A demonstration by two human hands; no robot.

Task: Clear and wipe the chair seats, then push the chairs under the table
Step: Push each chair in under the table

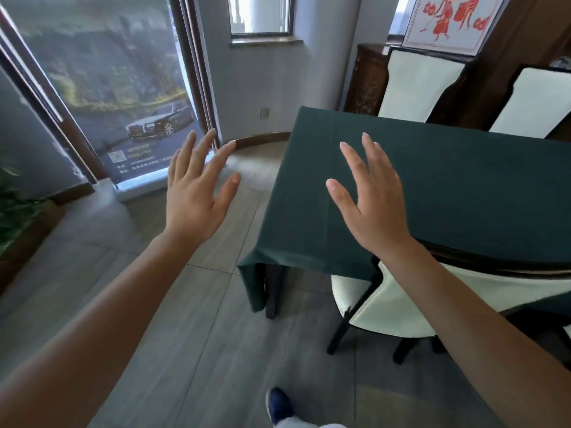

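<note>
A table under a dark green cloth (463,186) fills the right half of the view. A cream-padded chair (392,307) with a dark frame stands at its near side, its seat tucked partly under the hanging cloth. Two more cream chair backs (420,88) (531,103) rise behind the table's far edge. My left hand (197,193) is held up over the floor left of the table, fingers spread and empty. My right hand (374,205) hovers above the table's near left part, fingers straight and empty. No cloth or wipe is in view.
Grey floor tiles (191,304) stretch left of the table. A roll-up car banner (123,97) stands by the glass door at the back left. A plant (15,211) sits at the far left. A dark wooden cabinet (367,78) stands behind the table. My blue shoe (278,403) shows below.
</note>
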